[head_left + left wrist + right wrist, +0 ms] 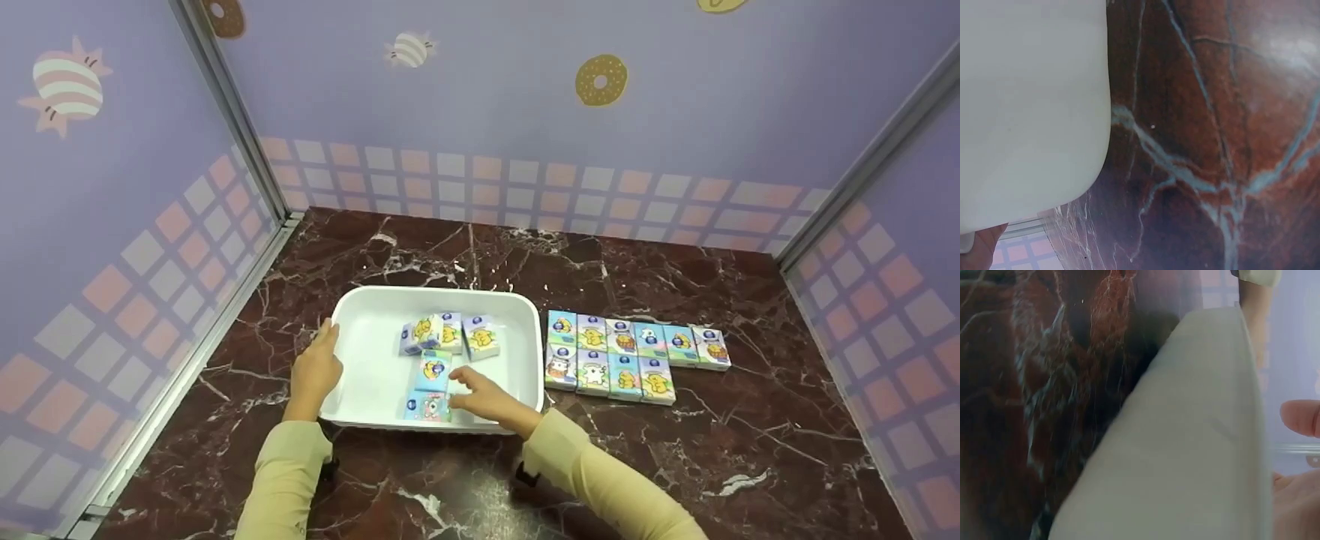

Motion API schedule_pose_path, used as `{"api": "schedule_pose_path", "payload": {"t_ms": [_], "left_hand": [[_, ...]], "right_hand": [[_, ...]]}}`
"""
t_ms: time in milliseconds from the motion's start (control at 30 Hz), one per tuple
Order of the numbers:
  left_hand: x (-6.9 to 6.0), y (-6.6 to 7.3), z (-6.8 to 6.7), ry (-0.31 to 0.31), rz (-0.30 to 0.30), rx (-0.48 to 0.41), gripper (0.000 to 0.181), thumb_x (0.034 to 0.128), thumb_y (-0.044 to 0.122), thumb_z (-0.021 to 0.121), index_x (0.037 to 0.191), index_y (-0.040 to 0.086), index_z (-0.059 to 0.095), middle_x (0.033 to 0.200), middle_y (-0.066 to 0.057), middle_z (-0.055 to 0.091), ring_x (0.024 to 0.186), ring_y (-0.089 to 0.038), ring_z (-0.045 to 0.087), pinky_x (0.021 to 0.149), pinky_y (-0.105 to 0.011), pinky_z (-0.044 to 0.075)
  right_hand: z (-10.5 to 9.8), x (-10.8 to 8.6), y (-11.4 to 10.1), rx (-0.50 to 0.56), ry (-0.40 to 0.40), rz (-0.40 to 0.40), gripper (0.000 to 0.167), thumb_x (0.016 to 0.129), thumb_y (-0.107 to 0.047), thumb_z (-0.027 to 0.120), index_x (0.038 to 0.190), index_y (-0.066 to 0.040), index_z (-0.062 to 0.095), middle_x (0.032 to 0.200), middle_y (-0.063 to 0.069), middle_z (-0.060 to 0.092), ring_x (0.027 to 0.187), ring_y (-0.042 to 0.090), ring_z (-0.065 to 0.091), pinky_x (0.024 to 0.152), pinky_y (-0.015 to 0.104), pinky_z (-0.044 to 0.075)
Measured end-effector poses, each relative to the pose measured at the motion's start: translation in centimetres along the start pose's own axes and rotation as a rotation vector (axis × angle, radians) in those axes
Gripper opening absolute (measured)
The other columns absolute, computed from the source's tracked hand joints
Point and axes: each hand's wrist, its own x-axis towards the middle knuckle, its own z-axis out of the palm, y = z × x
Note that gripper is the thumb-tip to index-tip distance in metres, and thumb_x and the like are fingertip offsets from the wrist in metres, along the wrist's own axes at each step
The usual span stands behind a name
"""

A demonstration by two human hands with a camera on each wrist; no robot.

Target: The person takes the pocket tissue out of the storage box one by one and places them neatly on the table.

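A white tray (375, 360) on the dark marbled surface holds several small patterned packs, among them a blue one (433, 371) and a purple one (480, 337). The left hand (315, 371) rests along the tray's left rim, its fingers extended; in the left wrist view part of this hand (981, 247) shows beside the tray wall (1033, 112). Over the tray's front right part is the right hand (491, 397), thumb and fingers apart, close to the lower packs and holding nothing. The right wrist view shows its thumb (1300, 417) beyond the tray wall (1185, 427).
To the right of the tray, several similar packs (622, 356) lie side by side in two rows. Purple patterned panels (480, 97) stand behind and at both sides, with a metal rail (187, 397) along the left edge.
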Motion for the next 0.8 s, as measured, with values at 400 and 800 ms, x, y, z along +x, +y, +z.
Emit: {"api": "schedule_pose_path", "payload": {"t_ms": [400,800], "left_hand": [[0.0,-0.2,0.2,-0.001,-0.018,-0.025,0.052,0.0754,-0.006,0.043,0.127,-0.001,0.046,0.136,-0.017,0.039,0.042,-0.023,0.040,0.047,-0.039,0.039],[-0.1,0.0,0.0,0.005,-0.014,-0.013,0.050,0.0762,-0.006,0.044,0.126,-0.001,0.047,0.135,-0.017,0.040,0.045,-0.024,0.042,0.050,-0.039,0.041]], "right_hand": [[2.3,1.0,-0.2,-0.155,-0.071,0.093,0.048,0.080,-0.022,0.058,0.123,-0.008,0.044,0.122,0.014,0.051,0.107,0.024,0.049,0.091,0.041,0.039],[2.3,1.6,-0.2,-0.227,0.009,0.017,0.026,0.075,-0.005,0.058,0.101,-0.008,0.058,0.095,0.008,0.050,0.078,0.015,0.043,0.066,0.028,0.039]]}}
